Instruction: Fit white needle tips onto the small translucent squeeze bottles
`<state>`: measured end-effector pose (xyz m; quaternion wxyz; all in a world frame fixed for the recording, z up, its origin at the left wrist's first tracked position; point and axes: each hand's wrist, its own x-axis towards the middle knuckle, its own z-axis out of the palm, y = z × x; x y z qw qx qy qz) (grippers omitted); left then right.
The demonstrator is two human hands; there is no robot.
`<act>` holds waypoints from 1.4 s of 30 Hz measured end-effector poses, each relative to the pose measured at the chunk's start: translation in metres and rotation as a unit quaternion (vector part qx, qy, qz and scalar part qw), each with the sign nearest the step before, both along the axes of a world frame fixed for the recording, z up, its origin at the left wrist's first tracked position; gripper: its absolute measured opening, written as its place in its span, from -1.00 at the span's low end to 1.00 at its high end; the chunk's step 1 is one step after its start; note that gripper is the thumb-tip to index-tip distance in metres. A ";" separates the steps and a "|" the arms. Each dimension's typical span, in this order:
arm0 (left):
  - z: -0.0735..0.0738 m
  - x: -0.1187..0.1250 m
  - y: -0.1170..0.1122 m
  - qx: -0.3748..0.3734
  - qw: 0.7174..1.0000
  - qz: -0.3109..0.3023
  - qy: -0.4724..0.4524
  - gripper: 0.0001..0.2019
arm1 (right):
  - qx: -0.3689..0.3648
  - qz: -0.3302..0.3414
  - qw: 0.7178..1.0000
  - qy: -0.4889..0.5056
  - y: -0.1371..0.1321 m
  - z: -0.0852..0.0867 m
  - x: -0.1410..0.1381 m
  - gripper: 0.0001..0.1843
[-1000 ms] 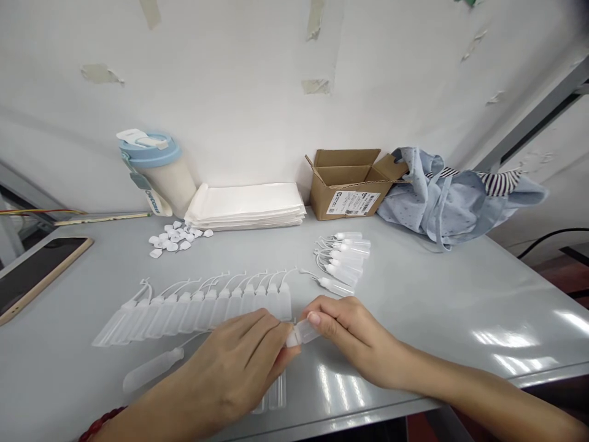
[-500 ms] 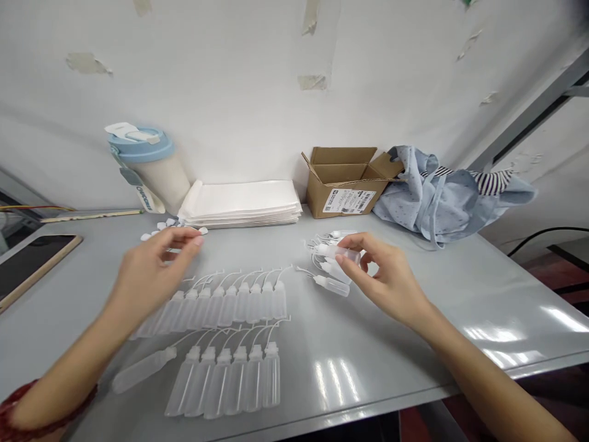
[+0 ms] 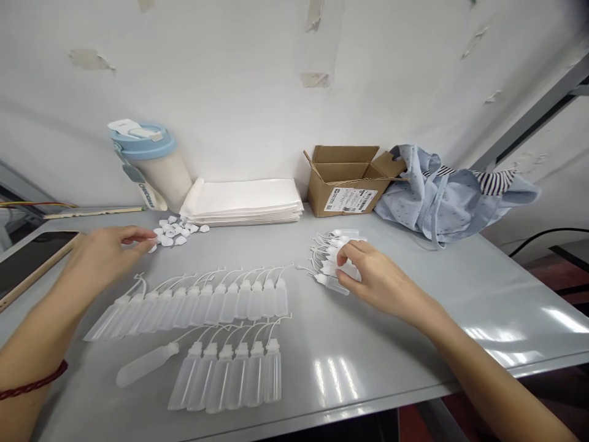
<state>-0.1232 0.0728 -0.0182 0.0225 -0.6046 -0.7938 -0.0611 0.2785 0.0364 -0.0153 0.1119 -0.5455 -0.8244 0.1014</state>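
Low over the table, my left hand (image 3: 103,255) has thumb and index fingertips pinched together at a white cap (image 3: 153,248) on the edge of a loose pile of white caps (image 3: 171,231). My right hand (image 3: 375,273) curls its thumb and index around a small translucent squeeze bottle (image 3: 350,270) in a heap of such bottles, their thin tips pointing left. Between the hands, a long row of similar bottles (image 3: 216,304) lies with bent thin tubes pointing away from me. Nearer me is a shorter row (image 3: 223,374), with one slanted bottle (image 3: 145,365) at its left.
Along the wall stand a blue-lidded tumbler (image 3: 156,166), a stack of white sheets or envelopes (image 3: 248,199), an open cardboard box (image 3: 345,196) and a bundle of light blue cloth (image 3: 423,196). A phone (image 3: 32,258) lies at the left. The grey table's front edge (image 3: 368,405) is nearest me.
My left hand has moved left, uncovering the cap pile and the row's left end. My right hand has lowered slightly, with the bottle it held raised now down among the heap.
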 end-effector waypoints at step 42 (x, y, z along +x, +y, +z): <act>-0.006 0.072 -0.026 0.094 0.966 -0.189 -0.150 -0.83 | -0.301 0.134 0.939 0.099 -0.057 -0.014 -0.082 -0.47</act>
